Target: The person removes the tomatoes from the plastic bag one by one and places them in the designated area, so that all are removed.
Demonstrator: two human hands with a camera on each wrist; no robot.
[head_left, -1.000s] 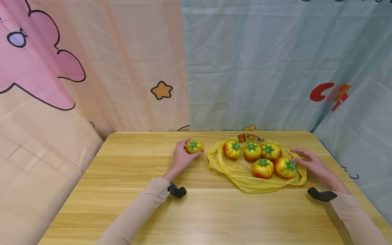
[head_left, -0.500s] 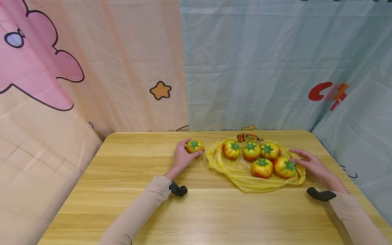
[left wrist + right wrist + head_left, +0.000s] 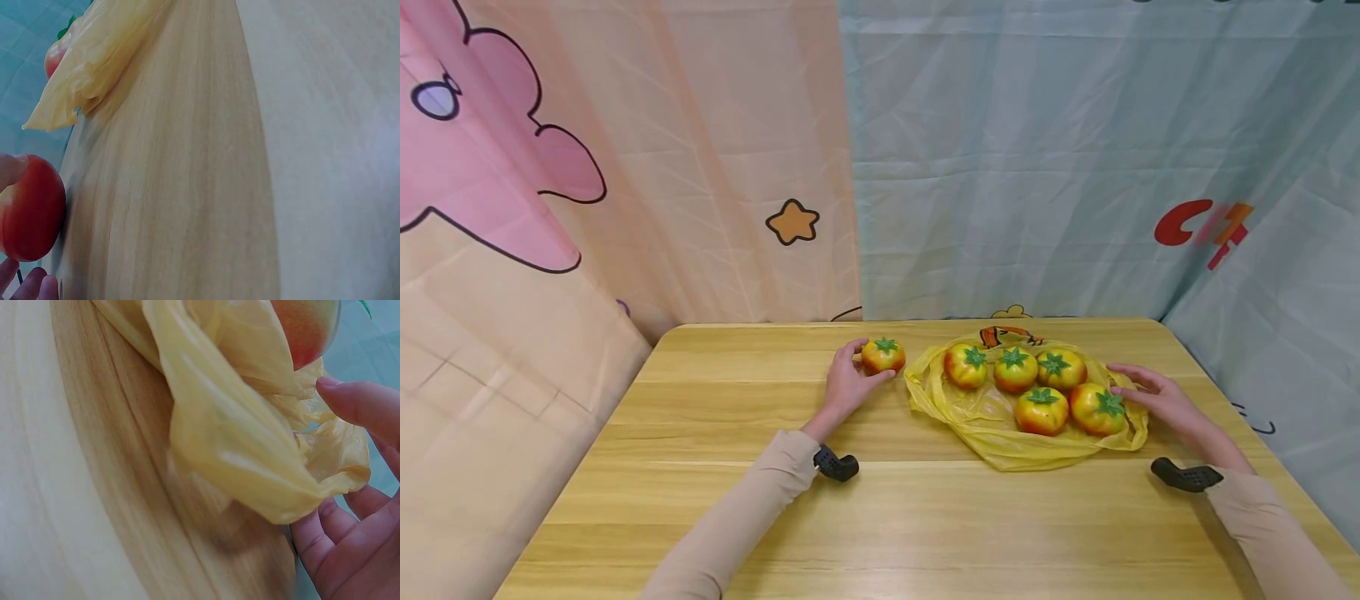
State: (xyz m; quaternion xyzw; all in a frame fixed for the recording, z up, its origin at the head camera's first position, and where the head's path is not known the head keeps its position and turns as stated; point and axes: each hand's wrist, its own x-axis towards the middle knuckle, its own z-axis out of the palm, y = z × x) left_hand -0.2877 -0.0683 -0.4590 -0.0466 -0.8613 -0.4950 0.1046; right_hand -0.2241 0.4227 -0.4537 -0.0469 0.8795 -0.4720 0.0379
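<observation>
My left hand (image 3: 845, 383) has its thumb and fingers around the left side of a yellow-red tomato (image 3: 883, 357) with a green star-shaped top. In the left wrist view the thumb lies on that tomato (image 3: 37, 209), and fingertips are at its lower edge. Right of it, a yellow plastic bag (image 3: 992, 435) lies spread on the table with several tomatoes on it. My right hand (image 3: 1171, 408) is at the bag's right edge, next to the tomato (image 3: 1093, 412) there. In the right wrist view its thumb and fingers stand apart, with the bag's rim (image 3: 353, 478) between them.
The wooden table (image 3: 925, 525) reaches back to hanging printed curtains (image 3: 1000, 167). An orange print (image 3: 1011, 336) shows on the bag's far edge. Each wrist wears a black device, the left one (image 3: 837, 464) and the right one (image 3: 1187, 476).
The single tomato has shifted slightly right and back, out toward my left fingertips, and its green top has turned. My hands and the bag stay nearly where they were.
</observation>
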